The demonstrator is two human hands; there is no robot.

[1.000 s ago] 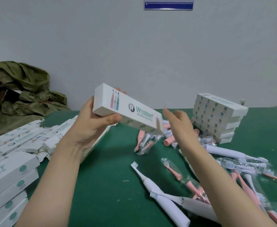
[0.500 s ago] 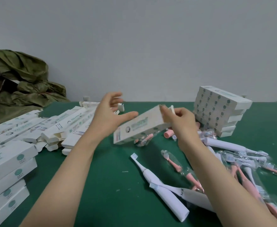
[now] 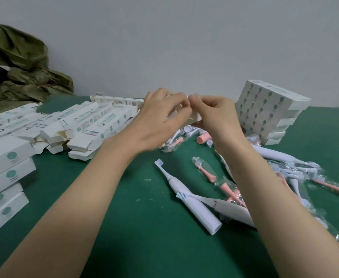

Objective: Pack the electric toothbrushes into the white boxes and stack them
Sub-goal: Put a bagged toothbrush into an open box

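The head camera shows both hands meeting over the green felt-covered table, just above the heap of loose brushes. The left hand has its fingers curled round the long white cardboard box, and only a short stretch of the box shows between the two hands. The right hand holds the box's end. Its thumb and forefinger are pinched together at the upper edge, on what we take to be the end flap, though that is too small to be sure.

A second ago the left hand alone held the box up high, printed face toward us, while the right hand merely reached in. Half a second ago the box had tipped down, the right hand had taken its end and the left hand was spread open. Now the left hand has closed on it again and the box sits lower, near the table.

We judge that the flap is being worked, but we cannot tell whether a brush is inside.

A white plastic electric toothbrush and pink brush heads in clear wrappers lie unpacked. The stack of packed white boxes stands just right of the right hand, and open empty cartons lie to the left, so much packing remains.
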